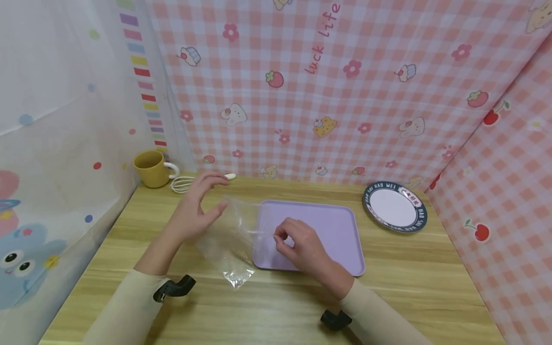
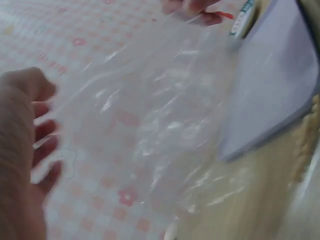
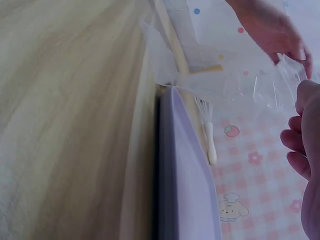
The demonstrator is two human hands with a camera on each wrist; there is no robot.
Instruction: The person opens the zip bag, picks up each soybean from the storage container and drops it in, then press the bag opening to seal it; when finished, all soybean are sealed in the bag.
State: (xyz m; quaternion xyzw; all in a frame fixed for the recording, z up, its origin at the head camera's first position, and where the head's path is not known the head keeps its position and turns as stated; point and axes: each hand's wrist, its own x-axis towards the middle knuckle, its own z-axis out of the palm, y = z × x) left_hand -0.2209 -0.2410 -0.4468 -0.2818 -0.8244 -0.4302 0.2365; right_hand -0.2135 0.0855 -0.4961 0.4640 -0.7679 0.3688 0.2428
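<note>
A clear plastic bag (image 1: 235, 239) hangs between the two hands, over the table and the left edge of a lilac tray (image 1: 319, 230). Small tan bits (image 1: 243, 256) show in its lower part; their kind is too blurred to make out. My right hand (image 1: 299, 242), over the tray, pinches the bag's edge between thumb and curled fingers. My left hand (image 1: 194, 208) is at the bag's other side, its thumb and fingers spread apart, the thumb tip right at the plastic. The left wrist view shows the film (image 2: 165, 105) stretching from the right hand toward the left fingers.
At the back left stand a yellow mug (image 1: 152, 170) with a white handle and a white whisk (image 1: 183, 184), partly behind the left hand. A plate (image 1: 395, 206) with a dark patterned rim lies at the back right. Patterned cloth walls (image 1: 302, 96) border the wooden table (image 1: 241, 316).
</note>
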